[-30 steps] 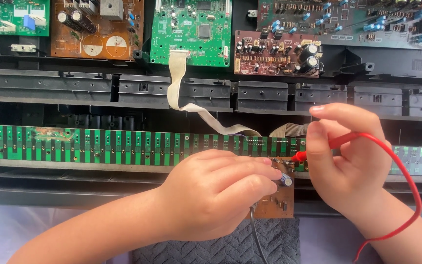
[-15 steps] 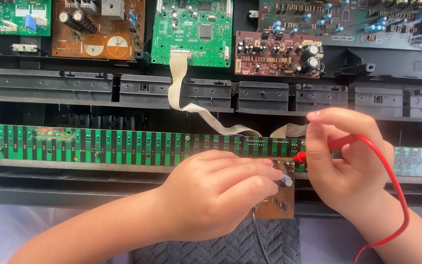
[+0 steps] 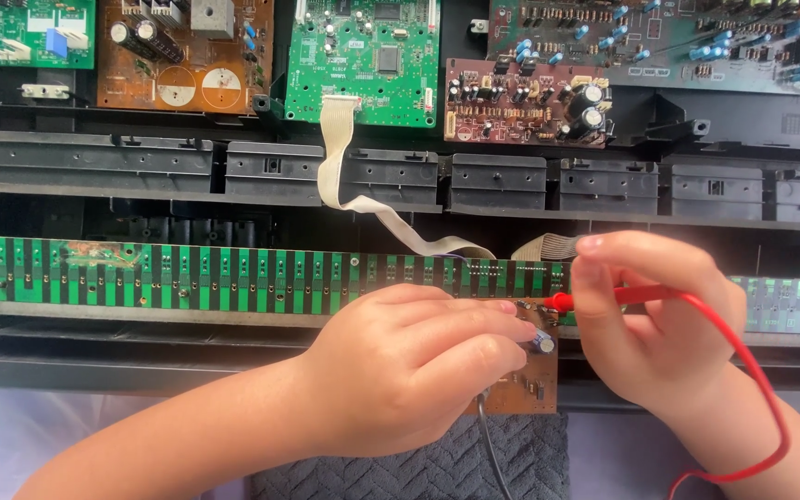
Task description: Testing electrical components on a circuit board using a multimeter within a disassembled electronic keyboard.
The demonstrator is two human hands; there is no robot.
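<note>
Pinching a red test probe [image 3: 604, 298] between thumb and curled fingers, the right hand [image 3: 659, 324] sets its tip on the top edge of a small brown circuit board [image 3: 528, 375]. Left hand [image 3: 409, 370]: fingers closed narrow over the same board, apparently gripping a black lead [image 3: 491, 454] that trails below. Board sits just below the long green contact strip [image 3: 233, 278], over a grey mat [image 3: 446, 468]. Red wire [image 3: 752, 370] loops past the right wrist.

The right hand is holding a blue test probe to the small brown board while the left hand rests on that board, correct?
Not quite: the head view shows the test probe and its lead are red, not blue. The rest holds: the right hand holds it to the small brown board, and the left hand rests on that board.
</note>
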